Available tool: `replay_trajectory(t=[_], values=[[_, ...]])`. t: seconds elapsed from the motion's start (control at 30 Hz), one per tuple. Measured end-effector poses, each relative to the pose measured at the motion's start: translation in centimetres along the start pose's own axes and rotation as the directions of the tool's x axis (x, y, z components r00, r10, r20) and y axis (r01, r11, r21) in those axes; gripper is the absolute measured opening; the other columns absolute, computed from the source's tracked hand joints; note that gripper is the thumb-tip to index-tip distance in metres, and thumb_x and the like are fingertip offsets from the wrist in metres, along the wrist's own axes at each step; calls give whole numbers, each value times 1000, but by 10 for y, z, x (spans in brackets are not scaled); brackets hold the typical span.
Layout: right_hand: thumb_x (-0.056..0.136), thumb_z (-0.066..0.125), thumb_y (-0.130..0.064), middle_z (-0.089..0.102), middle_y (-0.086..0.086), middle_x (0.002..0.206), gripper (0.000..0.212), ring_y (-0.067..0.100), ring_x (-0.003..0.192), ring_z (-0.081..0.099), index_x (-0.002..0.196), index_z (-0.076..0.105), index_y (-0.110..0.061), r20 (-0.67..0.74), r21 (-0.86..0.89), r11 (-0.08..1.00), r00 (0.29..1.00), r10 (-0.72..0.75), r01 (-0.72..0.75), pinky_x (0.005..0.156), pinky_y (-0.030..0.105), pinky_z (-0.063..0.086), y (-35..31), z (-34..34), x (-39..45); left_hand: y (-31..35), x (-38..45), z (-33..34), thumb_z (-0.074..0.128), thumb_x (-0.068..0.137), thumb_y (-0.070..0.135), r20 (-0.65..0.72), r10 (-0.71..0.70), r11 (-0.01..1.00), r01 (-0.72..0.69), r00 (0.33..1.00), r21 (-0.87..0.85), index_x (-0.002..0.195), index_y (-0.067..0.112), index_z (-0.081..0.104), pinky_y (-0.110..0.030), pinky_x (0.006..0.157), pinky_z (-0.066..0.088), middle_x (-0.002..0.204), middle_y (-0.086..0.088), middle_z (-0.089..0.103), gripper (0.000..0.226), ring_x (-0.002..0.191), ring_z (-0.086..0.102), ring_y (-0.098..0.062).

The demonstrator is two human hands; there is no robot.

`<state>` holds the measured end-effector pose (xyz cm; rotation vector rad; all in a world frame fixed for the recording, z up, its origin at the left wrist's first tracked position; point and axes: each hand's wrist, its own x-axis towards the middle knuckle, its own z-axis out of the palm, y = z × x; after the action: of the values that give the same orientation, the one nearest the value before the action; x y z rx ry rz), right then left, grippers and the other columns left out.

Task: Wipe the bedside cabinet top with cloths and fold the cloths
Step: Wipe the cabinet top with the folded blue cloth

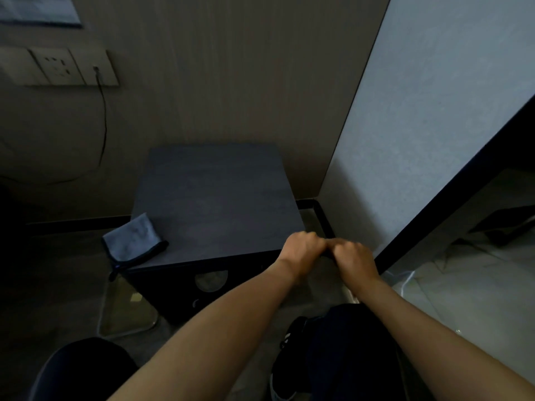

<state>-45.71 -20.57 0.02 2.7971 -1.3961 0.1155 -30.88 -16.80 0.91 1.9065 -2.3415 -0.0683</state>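
dim room | brown panelled wall [217, 68] | wall socket [58, 66] | glossy floor [477, 285]

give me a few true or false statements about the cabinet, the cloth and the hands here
1. A folded grey cloth lies at the near left corner of the cabinet top. True.
2. The left hand rests on that cloth. False: it is at the near right corner, apart from it.
3. Both hands are close together, the right hand beside the left. True.
4. A lamp stands on the cabinet top. False: only the cloth and the hands are there.
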Motion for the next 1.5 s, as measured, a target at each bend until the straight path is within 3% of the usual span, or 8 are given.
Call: replay_trajectory(t=[0.2, 0.43, 0.63, 0.77, 0.9, 1.1, 1.23, 1.5], values=[[93, 56, -26, 68, 1, 102, 20, 26, 94, 67, 110, 67, -26, -46, 33, 998, 998, -48, 50, 72, 35, 51, -51, -25, 24, -41, -26, -24, 55, 93, 23, -142, -109, 985, 88, 984, -146, 107, 13, 63, -37, 80, 50, 107, -8, 66, 19, 102, 59, -26], [95, 50, -26, 63, 7, 98, 18, 28, 94, 63, 99, 62, -14, -83, 85, 982, 983, -162, 169, 70, 39, 47, -146, -19, 59, -109, -86, -35, 76, 64, 11, -201, -209, 975, 220, 957, 30, 78, 11, 62, -36, 59, 49, 79, -7, 63, 20, 76, 62, -29], [72, 66, -28, 62, -1, 62, 16, 20, 56, 64, 64, 68, -15, -5, 97, 953, 957, -289, 288, 40, 26, 43, -218, 15, 58, -148, -138, -13, 89, 43, 18, -164, -374, 912, 394, 913, 112, 58, 19, 60, -26, 43, 42, 62, 0, 57, 33, 58, 60, -21], [90, 59, -18, 72, 6, 100, 16, 26, 92, 71, 100, 71, -15, 53, 103, 969, 971, -231, 225, 66, 36, 57, -232, 41, 52, -163, -164, 10, 87, 52, 16, -157, -375, 924, 383, 914, 20, 67, 16, 62, -28, 42, 46, 66, -2, 59, 30, 60, 61, -23], [102, 37, -10, 42, 11, 150, 42, 25, 142, 37, 143, 42, -7, 96, 80, 959, 956, -278, 271, 106, 38, 43, -234, 47, 55, -175, -179, 31, 70, 71, 21, -134, -329, 939, 338, 935, 56, 85, 14, 69, -33, 61, 55, 85, -4, 67, 15, 78, 66, -24], [100, 39, -21, 35, 10, 155, 48, 21, 146, 28, 146, 38, -7, 96, 150, 948, 950, -298, 282, 112, 33, 31, -237, 43, 88, -176, -158, 27, 58, 88, 25, -169, -440, 895, 446, 882, -2, 94, 8, 71, -30, 74, 55, 92, -9, 71, 23, 90, 69, -25], [99, 38, -24, 24, 12, 160, 57, 22, 149, 20, 151, 27, -5, 183, 192, 956, 949, -257, 222, 117, 32, 22, -245, 44, 117, -188, -137, 16, 45, 96, 22, -53, -486, 873, 488, 872, 12, 136, 1, 49, -38, 107, 38, 137, -18, 52, 45, 130, 47, -33], [99, 37, -22, 20, 12, 161, 57, 22, 150, 17, 152, 25, -4, 213, 160, 956, 937, -278, 247, 118, 31, 16, -250, 45, 185, -235, -98, 17, 40, 93, 26, -103, -580, 814, 574, 808, -85, 128, 8, 52, -34, 104, 36, 129, -10, 55, 41, 122, 50, -26]])
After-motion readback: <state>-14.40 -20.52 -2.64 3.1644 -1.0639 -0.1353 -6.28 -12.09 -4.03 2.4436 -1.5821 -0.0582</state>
